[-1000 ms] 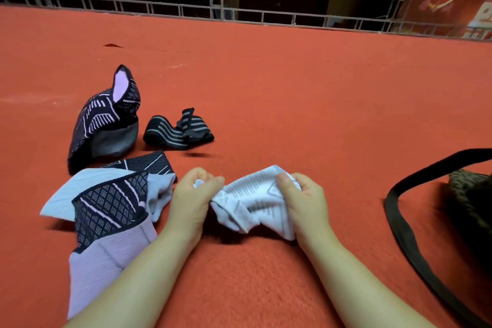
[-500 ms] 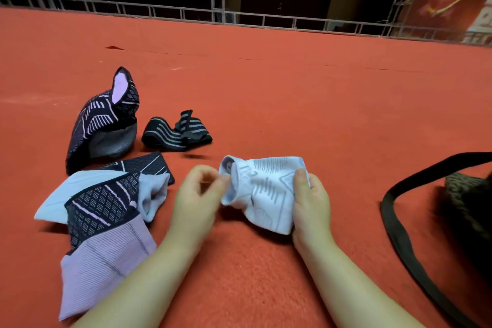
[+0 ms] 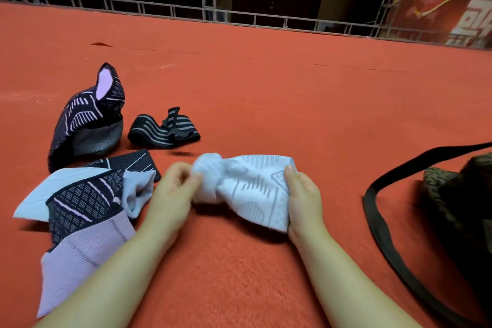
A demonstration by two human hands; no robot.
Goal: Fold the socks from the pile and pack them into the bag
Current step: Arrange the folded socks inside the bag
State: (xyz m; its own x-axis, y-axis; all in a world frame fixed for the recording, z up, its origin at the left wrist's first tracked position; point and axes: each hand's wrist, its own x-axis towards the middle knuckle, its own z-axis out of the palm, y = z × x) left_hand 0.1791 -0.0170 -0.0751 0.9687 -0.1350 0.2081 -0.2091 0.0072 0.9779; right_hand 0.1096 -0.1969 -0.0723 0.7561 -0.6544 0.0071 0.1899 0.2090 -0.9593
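Two bare hands are gripping a pale blue knit sock (image 3: 253, 192) with grey geometric lines just above the red carpet (image 3: 266, 93): the left hand (image 3: 170, 194) is pinching its bunched, rounded end, while the right hand (image 3: 303, 197) is clasping the flatter edge. Lying at near left is a loose pile of socks (image 3: 80, 208), ribbed lilac and dark dotted knit. Farther left, a black-and-lilac sock (image 3: 85, 117) is standing peaked beside a grey-striped black pair (image 3: 163, 130). Sitting at right is a dark woven bag (image 3: 458, 194) with a flat black strap (image 3: 378, 218).
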